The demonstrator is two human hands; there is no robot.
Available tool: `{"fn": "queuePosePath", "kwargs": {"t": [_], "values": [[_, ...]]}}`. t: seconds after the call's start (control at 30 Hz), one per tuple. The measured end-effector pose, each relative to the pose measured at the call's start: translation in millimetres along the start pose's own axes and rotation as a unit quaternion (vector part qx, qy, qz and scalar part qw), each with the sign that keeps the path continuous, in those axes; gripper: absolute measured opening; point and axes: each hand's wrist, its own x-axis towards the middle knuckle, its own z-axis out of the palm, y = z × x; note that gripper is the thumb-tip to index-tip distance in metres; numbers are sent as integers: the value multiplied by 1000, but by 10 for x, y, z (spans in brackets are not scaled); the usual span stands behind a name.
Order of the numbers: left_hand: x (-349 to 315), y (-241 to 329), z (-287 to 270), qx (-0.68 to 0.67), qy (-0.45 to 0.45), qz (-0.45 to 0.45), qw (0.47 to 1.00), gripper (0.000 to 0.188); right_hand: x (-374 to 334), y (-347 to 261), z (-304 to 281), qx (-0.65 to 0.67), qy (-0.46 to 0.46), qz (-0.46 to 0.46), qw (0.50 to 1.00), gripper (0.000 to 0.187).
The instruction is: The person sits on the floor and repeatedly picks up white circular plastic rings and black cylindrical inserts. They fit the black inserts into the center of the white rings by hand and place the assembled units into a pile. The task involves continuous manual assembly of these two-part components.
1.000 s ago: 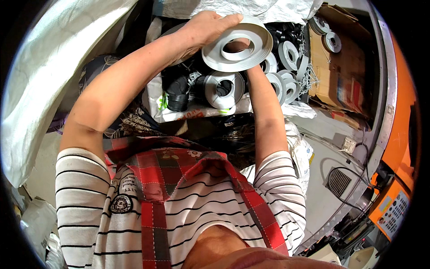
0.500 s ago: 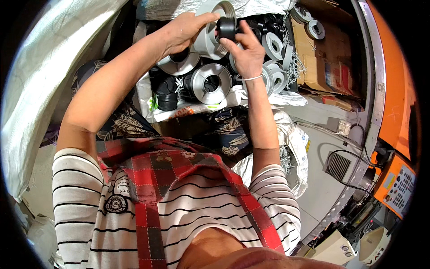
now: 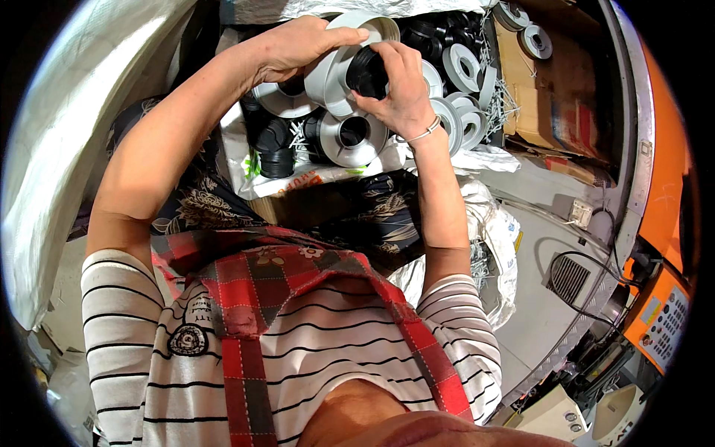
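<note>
With thumb over its rim, my left hand (image 3: 307, 46) grips a light grey round plastic flange (image 3: 325, 80), wide and ring-shaped. My right hand (image 3: 402, 91) has its fingers curled round a ribbed black plastic sleeve (image 3: 366, 73), which sits at the flange's middle opening. Just below, another grey flange (image 3: 365, 146) lies on the pile with a dark part in its hole. Black ribbed sleeves (image 3: 276, 162) lie left of it, and more grey rings (image 3: 462, 68) rest to the right of my right hand.
White sacking (image 3: 313, 180) lines the pile's near edge. Thin grey plastic sticks (image 3: 500, 104) are scattered at its right, beside a cardboard sheet (image 3: 532, 97). Farther right stands an orange machine with a button panel (image 3: 661, 320). A large white sack (image 3: 82, 127) hangs at the left.
My right hand has closed round the black sleeve, its fingers now over the top. The flange has come slightly nearer and left, tilting so that the sleeve's ribbed side shows.
</note>
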Motion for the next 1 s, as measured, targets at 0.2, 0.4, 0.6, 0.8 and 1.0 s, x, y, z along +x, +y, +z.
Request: {"fn": "queuePosePath", "kwargs": {"t": [0.2, 0.4, 0.6, 0.8, 1.0], "values": [[-21, -31, 38, -54, -11, 8, 998, 43, -34, -28, 17, 14, 12, 6, 1000, 67], [-8, -107, 117, -39, -7, 73, 997, 40, -34, 61, 213, 320, 66, 315, 891, 66], [6, -188, 121, 39, 30, 125, 991, 38, -143, 23, 134, 143, 20, 178, 973, 56], [-61, -132, 93, 98, 43, 84, 991, 39, -120, 36, 252, 153, 4, 178, 972, 64], [-178, -98, 137, 292, 53, 232, 926, 52, -242, 384, 390, 371, -183, 400, 818, 64]]}}
